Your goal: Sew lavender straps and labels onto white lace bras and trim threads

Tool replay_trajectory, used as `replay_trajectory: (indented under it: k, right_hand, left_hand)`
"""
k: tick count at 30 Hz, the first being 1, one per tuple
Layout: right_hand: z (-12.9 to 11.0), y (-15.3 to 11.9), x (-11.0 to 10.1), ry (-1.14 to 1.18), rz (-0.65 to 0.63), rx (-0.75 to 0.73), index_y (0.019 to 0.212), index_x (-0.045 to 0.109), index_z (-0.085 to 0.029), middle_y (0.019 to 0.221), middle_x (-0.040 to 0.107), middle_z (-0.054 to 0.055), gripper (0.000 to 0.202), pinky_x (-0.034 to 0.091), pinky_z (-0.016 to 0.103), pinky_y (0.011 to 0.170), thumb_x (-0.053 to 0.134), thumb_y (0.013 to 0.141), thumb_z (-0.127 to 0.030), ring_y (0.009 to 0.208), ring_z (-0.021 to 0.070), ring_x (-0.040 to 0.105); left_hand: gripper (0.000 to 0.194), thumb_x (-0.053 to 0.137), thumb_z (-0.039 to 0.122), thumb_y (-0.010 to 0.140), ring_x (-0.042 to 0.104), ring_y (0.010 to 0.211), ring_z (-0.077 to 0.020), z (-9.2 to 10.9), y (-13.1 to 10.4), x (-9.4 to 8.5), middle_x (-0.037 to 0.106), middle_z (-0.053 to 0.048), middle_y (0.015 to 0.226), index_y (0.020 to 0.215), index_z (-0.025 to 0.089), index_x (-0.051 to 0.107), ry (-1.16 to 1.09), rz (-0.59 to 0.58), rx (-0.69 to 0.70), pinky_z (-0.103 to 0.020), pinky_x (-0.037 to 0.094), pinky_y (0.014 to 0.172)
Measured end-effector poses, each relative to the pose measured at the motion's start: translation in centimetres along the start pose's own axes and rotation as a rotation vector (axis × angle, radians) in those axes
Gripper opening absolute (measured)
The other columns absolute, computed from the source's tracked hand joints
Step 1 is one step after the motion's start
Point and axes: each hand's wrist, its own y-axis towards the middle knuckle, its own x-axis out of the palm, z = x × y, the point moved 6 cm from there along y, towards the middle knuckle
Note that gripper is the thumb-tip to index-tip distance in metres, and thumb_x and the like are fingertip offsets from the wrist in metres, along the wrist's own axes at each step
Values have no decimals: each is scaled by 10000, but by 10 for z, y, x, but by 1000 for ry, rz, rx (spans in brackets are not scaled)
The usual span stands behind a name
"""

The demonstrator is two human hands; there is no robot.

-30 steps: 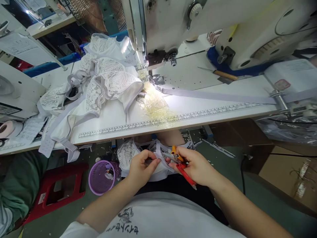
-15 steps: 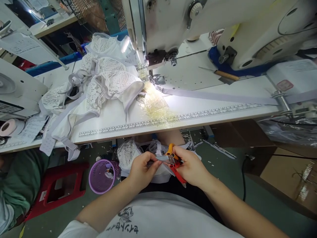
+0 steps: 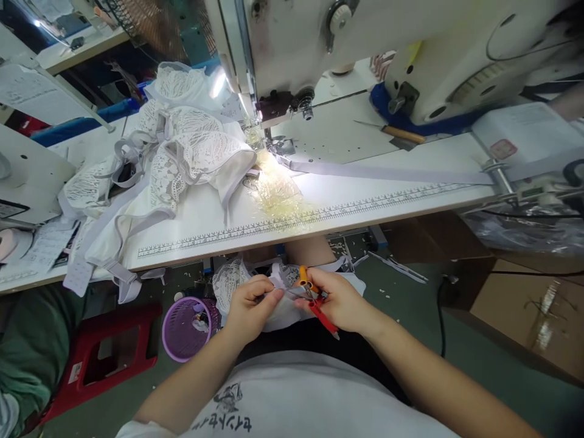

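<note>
Over my lap, my left hand (image 3: 250, 309) is closed in a pinch on a thin pale strip, which seems to belong to the white lace bra (image 3: 228, 281) lying there. Facing it, my right hand (image 3: 343, 299) is wrapped round small scissors (image 3: 323, 316) with orange and red handles. Their metal part points toward the left fingers, close to the strip. Fingers cover part of both the scissors and the strip, so I cannot tell whether the blades touch it.
A sewing machine (image 3: 283, 67) stands over the white table (image 3: 191, 234), with a pile of white lace bras (image 3: 182, 146) at its left. A purple basket (image 3: 166, 328) and a red stool (image 3: 82, 359) are on the floor, beside a person's green-clothed leg (image 3: 31, 340). Cardboard (image 3: 515, 316) lies right.
My left hand has moved slightly left, away from the scissors, and the gap between my hands is wider. The view has shifted a little; the right hand still holds the scissors.
</note>
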Motion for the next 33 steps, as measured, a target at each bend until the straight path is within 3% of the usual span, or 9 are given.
replay_trajectory:
  k: [5,15,26,33]
  right_hand:
    - [9,1,-2,-48,-51,-33,802,543,-203,732,600,-27,134,412,217,577,624,697,-187,641,127,527]
    - [9,0,6,40,-97,-63,837,501,-204,742,587,-26,365,402,222,551,751,616,-354,610,125,507]
    - [10,-1,8,103,34,-26,696,426,-215,617,449,-54,159,334,208,499,580,655,-218,548,103,380]
    - [11,-2,8,173,-3,73,627,411,-208,587,409,-45,163,335,220,486,548,652,-292,537,103,368]
  left_hand:
    - [315,609,363,786,448,556,-111,-8,-5,-16,480,9,565,542,167,570,-21,120,-18,-232,365,538]
    - [312,591,354,797,423,559,-101,-16,-13,-26,449,20,578,556,164,540,78,299,-85,-211,345,515]
    - [312,620,383,778,424,557,-100,-26,-22,-28,463,19,569,567,157,577,-3,342,-79,-208,342,520]
    - [371,687,502,672,416,511,-85,-52,-23,-21,483,27,545,577,154,600,-288,322,-257,-203,359,500]
